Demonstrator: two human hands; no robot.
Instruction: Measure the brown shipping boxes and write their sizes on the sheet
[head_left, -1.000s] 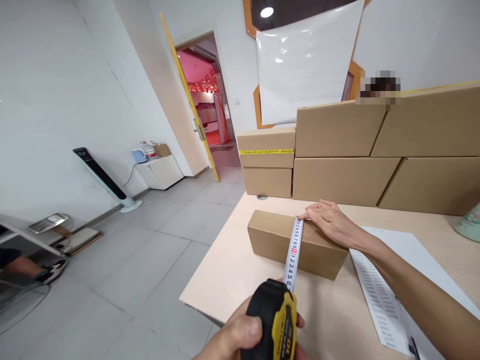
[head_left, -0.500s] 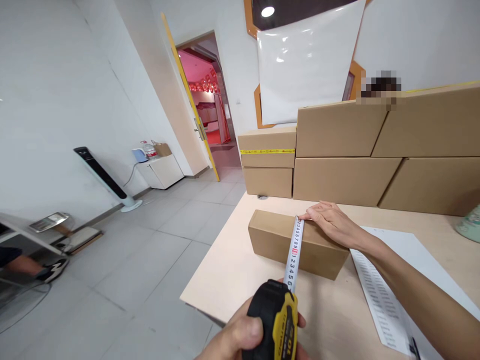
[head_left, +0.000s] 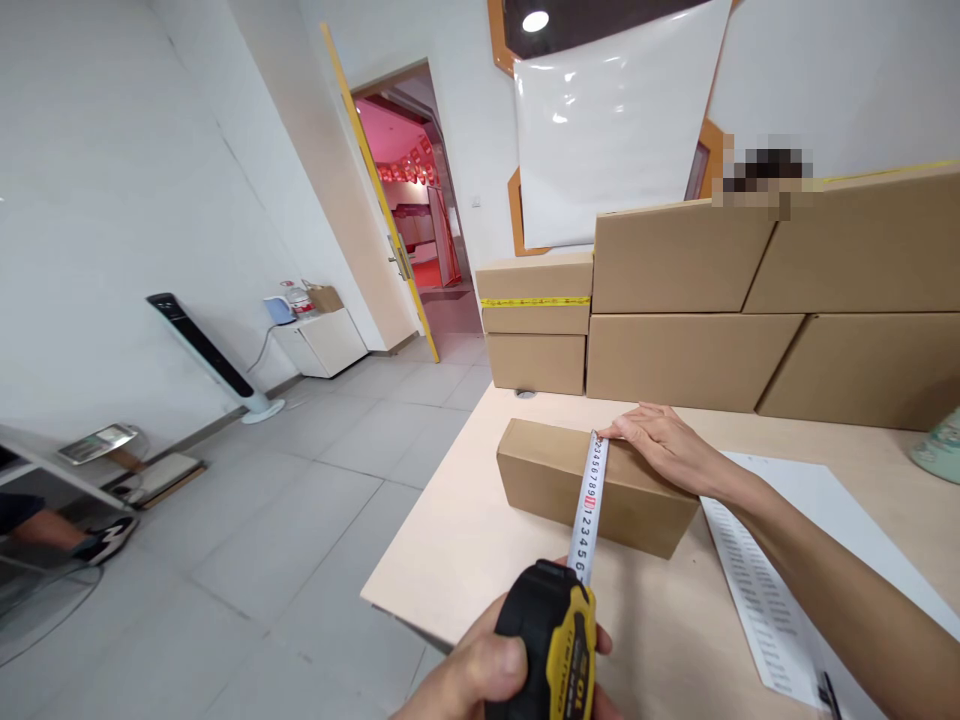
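My left hand (head_left: pixel 480 685), at the bottom of the view, is closed around a black and yellow tape measure (head_left: pixel 551 640). Its white blade (head_left: pixel 589 495) runs away from me across the top of a small cardboard box (head_left: pixel 544 480) lying on the pale table (head_left: pixel 457 550). My right hand (head_left: pixel 664 445) lies flat on the box's top. Its outstretched fingertips rest on the blade's tip at the box's far edge.
Larger cardboard boxes (head_left: pixel 690 360) are stacked along the table's back; one carries a yellow tape strip (head_left: pixel 534 301). A printed sheet (head_left: pixel 765 580) lies under my right forearm. The table's left edge drops to tiled floor with a tower fan (head_left: pixel 202 355), a cabinet (head_left: pixel 319 343), and another person's foot (head_left: pixel 97 540).
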